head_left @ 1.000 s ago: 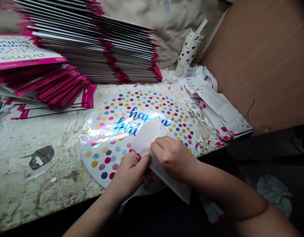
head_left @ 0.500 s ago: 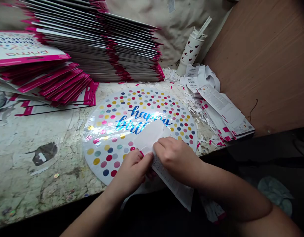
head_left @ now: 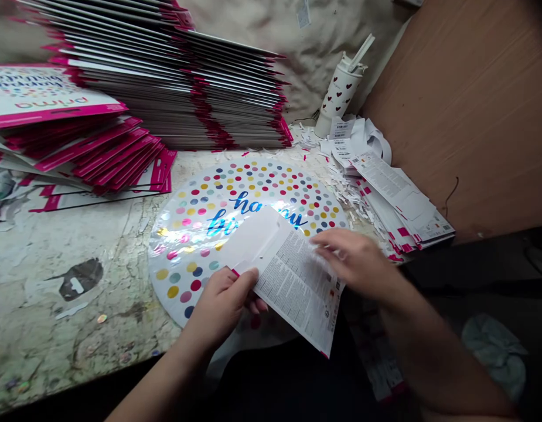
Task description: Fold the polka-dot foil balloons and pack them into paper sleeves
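Note:
A round foil balloon [head_left: 235,199] with coloured dots and blue "happy birthday" lettering lies flat on the worn table [head_left: 55,281]. On its near side rests a white printed card [head_left: 288,275] with small text and a pink edge. My left hand [head_left: 227,302] pinches the card's left edge between thumb and fingers. My right hand [head_left: 358,264] hovers over the card's right side, fingers spread and motion-blurred, holding nothing that I can see.
A tall stack of pink-edged cards [head_left: 174,82] stands at the back, with a fanned lower pile [head_left: 77,146] to the left. A white heart-printed tumbler [head_left: 338,94] and more printed cards [head_left: 394,193] lie right, beside a brown board [head_left: 473,105]. Paper scraps litter the table.
My right hand has let go of the card and slid right, uncovering its printed face. The left hand keeps its pinch on the card's left edge.

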The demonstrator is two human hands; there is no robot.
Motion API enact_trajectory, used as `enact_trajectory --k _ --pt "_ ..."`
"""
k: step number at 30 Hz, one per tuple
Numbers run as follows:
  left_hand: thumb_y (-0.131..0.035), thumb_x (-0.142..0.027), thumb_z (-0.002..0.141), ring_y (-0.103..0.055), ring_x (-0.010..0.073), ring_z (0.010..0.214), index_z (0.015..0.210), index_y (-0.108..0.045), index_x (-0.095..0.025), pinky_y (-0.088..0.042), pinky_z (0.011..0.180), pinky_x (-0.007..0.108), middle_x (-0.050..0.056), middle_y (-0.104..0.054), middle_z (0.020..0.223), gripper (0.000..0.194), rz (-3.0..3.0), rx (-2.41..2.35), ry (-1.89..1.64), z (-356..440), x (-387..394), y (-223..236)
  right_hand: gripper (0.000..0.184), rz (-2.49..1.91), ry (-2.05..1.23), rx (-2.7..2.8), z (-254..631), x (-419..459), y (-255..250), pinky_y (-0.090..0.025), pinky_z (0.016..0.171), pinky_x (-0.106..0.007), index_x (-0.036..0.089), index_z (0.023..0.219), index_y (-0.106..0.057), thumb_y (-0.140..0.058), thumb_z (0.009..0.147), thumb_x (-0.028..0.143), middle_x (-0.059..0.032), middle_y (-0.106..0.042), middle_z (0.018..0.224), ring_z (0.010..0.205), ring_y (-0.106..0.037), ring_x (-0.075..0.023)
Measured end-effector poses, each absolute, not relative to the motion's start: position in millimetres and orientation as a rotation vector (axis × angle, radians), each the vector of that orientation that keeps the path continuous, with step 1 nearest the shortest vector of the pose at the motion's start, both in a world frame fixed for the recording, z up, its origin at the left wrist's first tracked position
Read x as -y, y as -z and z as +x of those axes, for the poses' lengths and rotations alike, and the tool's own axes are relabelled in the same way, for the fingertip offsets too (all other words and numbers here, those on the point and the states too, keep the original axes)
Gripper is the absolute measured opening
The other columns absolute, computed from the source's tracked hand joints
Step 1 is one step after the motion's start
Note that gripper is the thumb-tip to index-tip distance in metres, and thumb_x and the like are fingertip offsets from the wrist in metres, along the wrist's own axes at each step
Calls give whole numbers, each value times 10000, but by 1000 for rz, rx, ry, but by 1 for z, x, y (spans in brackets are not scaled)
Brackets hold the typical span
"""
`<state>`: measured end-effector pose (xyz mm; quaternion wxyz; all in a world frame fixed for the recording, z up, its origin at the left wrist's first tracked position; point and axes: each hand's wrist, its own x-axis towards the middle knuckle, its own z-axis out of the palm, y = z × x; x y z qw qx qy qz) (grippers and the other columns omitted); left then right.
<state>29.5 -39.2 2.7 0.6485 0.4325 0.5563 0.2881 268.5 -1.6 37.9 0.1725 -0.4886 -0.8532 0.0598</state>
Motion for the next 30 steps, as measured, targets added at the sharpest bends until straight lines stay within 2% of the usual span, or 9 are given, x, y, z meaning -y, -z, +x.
enact_trajectory --k 2,4,8,12,22,25,28,30 --pt "-461 -448 801 -586 174 448 534 -626 -123 -434 462 248 83 -635 496 452 993 -1238 -644 36 39 -6 201 -1107 -208 2437 240 10 -29 -469 757 -286 150 975 -613 -436 881 153 -73 -665 940 868 -597 -167" --pt "-468 -453 798 -590 180 452 568 -637 -126 -438 460 253 76 -637 502 433 1002 -1232 -646 42 40 -9 205 -1034 -90 2467 216 14 -21 -459 715 -287 130 895 -613 -409 879 127 -93 -649 879 839 -581 -182" --pt "-474 -435 794 -592 178 455 531 -621 -129 -442 465 247 74 -633 488 430 1071 -1277 -661 48 41 -16 225 -996 111 2606 200 14 -22 -407 593 -285 133 766 -590 -389 862 103 -75 -588 724 689 -526 -182" --pt "-437 -419 808 -584 167 438 467 -602 -131 -423 443 228 79 -618 452 475 1150 -1319 -608 49 41 -20 209 -962 217 2703 205 12 -36 -334 511 -286 146 715 -559 -404 847 97 -59 -551 668 606 -478 -179" --pt "-423 -404 805 -582 170 440 435 -585 -143 -429 444 232 71 -590 425 481 1127 -1273 -566 53 41 -22 206 -990 337 2723 193 18 -37 -287 477 -286 161 682 -520 -392 827 92 -58 -535 637 575 -464 -184" --pt "-414 -437 819 -581 174 445 508 -632 -125 -437 454 249 85 -619 466 492 1104 -1241 -555 48 42 -16 162 -1217 327 2663 211 6 -37 -317 499 -281 161 697 -531 -429 808 102 -55 -551 656 597 -485 -181" --pt "-438 -455 820 -585 171 454 536 -636 -118 -444 467 253 92 -642 506 483 1052 -1235 -585 37 42 -9 141 -1838 376 2421 257 -9 -43 -361 524 -286 145 739 -567 -445 794 100 -73 -589 708 609 -518 -182" --pt "-464 -446 817 -588 160 463 540 -636 -113 -455 488 244 88 -647 513 466 997 -1291 -643 32 42 -6 192 -2129 419 2223 285 -10 -47 -420 581 -320 122 881 -601 -435 789 93 -122 -626 855 732 -572 -228"
